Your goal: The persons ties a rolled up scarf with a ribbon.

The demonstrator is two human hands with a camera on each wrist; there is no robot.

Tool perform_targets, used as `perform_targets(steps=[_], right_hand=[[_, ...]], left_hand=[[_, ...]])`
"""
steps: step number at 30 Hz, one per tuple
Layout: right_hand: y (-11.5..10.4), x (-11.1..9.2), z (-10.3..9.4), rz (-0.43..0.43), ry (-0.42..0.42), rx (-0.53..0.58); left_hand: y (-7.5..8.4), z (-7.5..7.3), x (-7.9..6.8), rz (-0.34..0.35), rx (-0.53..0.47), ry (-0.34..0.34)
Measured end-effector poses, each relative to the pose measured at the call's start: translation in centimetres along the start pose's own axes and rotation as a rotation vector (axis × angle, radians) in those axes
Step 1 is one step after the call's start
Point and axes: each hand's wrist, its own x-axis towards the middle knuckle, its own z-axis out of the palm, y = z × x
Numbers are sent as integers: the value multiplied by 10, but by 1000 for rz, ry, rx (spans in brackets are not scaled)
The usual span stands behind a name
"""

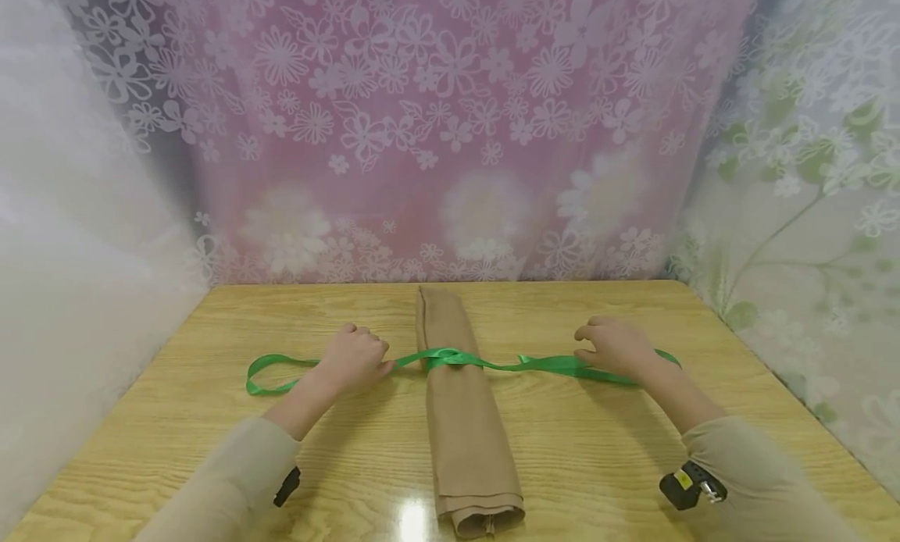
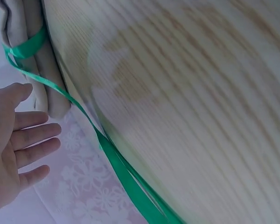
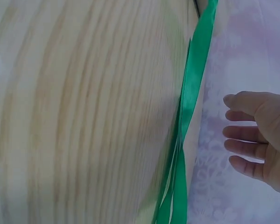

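One green ribbon (image 1: 551, 364) near left fingers (image 2: 37, 135), right fingers (image 3: 242, 134).

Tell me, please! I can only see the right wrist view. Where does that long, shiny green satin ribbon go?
Observer: The long, shiny green satin ribbon goes around a long, rolled brown cloth bundle.
Operator: Ooh! What does the ribbon do on the left side?
Observer: It bends back in a loop over the flat, yellowish wood-grain table.
Operator: And the bundle's end nearest the person?
Observer: The cloth shows folded layers there.
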Motion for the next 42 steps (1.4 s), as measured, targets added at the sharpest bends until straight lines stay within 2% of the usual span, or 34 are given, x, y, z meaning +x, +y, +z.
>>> perform_targets(steps=[5, 10, 17, 22, 27, 30, 42], right_hand=[[-24, 11, 4, -87, 21, 43], [-45, 22, 8, -129, -34, 74], [-63, 36, 17, -236, -59, 46], [-70, 35, 21, -215, -78, 37], [-69, 33, 20, -181, -35, 66], [-66, 31, 17, -149, -7, 62], [-61, 29, 14, -49, 45, -79]], left_hand=[[10, 2, 7, 16, 0, -37], [18, 10, 10, 21, -34, -61], [30, 13, 16, -52, 45, -121], [35, 14, 18, -49, 119, -127], [33, 12, 14, -52, 144, -116], [30, 11, 12, -62, 147, -91], [22, 8, 10, -93, 146, 22]])
